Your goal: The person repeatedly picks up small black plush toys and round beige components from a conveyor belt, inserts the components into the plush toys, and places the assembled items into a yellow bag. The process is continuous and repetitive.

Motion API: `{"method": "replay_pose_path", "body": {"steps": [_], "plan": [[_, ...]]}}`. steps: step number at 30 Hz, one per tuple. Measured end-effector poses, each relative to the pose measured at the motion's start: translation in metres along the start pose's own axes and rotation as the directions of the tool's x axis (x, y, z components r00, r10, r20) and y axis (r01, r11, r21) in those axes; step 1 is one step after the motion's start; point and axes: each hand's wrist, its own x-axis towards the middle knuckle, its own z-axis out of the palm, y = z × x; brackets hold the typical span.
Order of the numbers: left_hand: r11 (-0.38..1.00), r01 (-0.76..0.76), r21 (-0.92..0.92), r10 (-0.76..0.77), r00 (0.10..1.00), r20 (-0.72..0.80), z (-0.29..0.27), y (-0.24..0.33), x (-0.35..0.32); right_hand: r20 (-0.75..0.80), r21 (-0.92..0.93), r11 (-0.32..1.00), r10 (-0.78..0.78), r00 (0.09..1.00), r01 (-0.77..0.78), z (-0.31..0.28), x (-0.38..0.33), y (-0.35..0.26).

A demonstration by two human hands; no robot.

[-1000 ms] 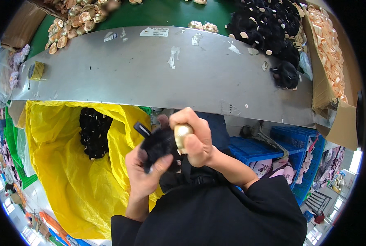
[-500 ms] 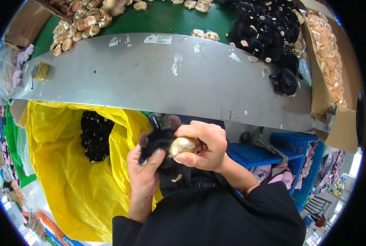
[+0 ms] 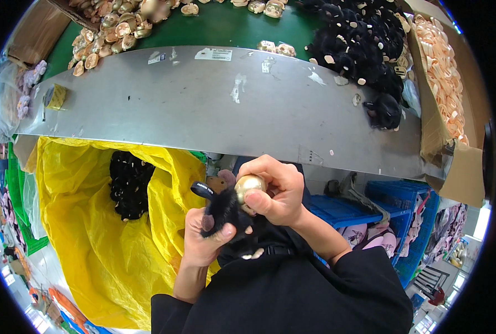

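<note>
At the lower centre of the frame, two bare hands work close together in front of a black shirt [image 3: 281, 289]. The left hand [image 3: 201, 239] grips a small black plush toy [image 3: 223, 211], its thumb pressed along the near side of the fur. The right hand [image 3: 277, 192] is wrapped around a rounded, shiny gold shell [image 3: 252, 184], thumb on its face and fingers curled over the top. The shell sits against the right side of the toy — the two are touching, though the fingers hide how they join. A black loop tag [image 3: 202, 190] sticks out at the toy's upper left, and small pale tips show beneath it.

Left of the hands, a large yellow bag [image 3: 86, 234] gapes open, with a heap of black plush [image 3: 130, 186] inside. A grey metal ledge [image 3: 175, 117] curves across the frame above, and beyond it runs a green surface [image 3: 220, 28]. Gold shells are piled at the upper left; a mass of black plush toys [image 3: 364, 44] fills the upper right, with a single one [image 3: 383, 111] lying on the ledge just below. At the far right stands a cardboard box [image 3: 464, 177] of peach-coloured bands [image 3: 441, 78]. A yellow tape roll [image 3: 55, 97] rests at the ledge's left end — blue crates [image 3: 337, 209] show at the lower right.
</note>
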Motion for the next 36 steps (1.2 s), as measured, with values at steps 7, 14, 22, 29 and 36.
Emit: {"method": "replay_pose_path", "body": {"steps": [7, 14, 22, 29, 36], "plan": [[0.993, -0.012, 0.122, -0.005, 0.991, 0.135, -0.007, 0.004, -0.005, 0.036, -0.096, 0.985, -0.143, 0.989, 0.146, 0.001, -0.001, -0.005], [0.983, -0.043, 0.177, 0.014, 0.987, 0.159, -0.009, 0.000, -0.005, 0.071, 0.011, 0.998, -0.061, 0.996, 0.060, 0.002, -0.006, 0.003], [0.952, -0.004, 0.305, 0.023, 0.998, -0.056, -0.004, 0.004, -0.002, -0.019, -0.039, 0.999, 0.000, 1.000, -0.001, 0.004, -0.007, 0.013], [0.986, -0.085, 0.145, 0.115, 0.971, -0.211, 0.005, -0.002, 0.011, 0.007, -0.077, 0.982, -0.173, 0.985, 0.173, 0.000, -0.004, 0.021], [0.971, -0.099, 0.218, 0.153, 0.957, -0.246, -0.001, -0.005, 0.013, 0.076, -0.400, 0.843, -0.362, 0.929, 0.361, -0.006, 0.005, 0.022]]}}
